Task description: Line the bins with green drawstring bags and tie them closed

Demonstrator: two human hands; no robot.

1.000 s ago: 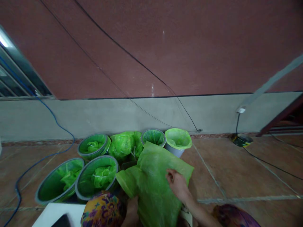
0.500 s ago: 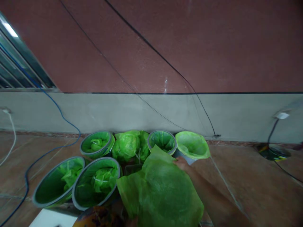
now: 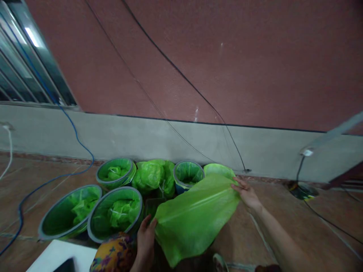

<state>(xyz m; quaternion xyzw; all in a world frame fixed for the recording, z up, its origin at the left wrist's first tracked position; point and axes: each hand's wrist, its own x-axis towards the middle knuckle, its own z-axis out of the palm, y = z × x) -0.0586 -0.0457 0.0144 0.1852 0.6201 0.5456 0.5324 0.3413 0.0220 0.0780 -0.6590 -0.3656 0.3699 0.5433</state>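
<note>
A thin green plastic bag [image 3: 198, 215] is stretched slantwise between my two hands. My left hand [image 3: 146, 234] pinches its lower left edge between thumb and fingers. At its upper right corner my right hand [image 3: 248, 194] grips the other end, arm reaching in from the right. Behind the bag, partly covered by it, is a bin with a pale green liner [image 3: 218, 169]. Beside that stands a grey-rimmed bin [image 3: 175, 175] lined in green. Close to my left hand is another lined bin [image 3: 90, 226] with bunched green plastic inside.
More lined bins stand at the front left [image 3: 41, 230] and back left [image 3: 98, 174]. Bundled green bags [image 3: 150, 175] sit between the back bins. A white surface [image 3: 62, 253] carries a dark object. A blue cable [image 3: 42, 184] crosses the tiled floor; a wall rises behind.
The bag went from hanging loosely to spread out taut. My left hand has come into clear view at its left edge; my right hand moved to the right with the bag's corner.
</note>
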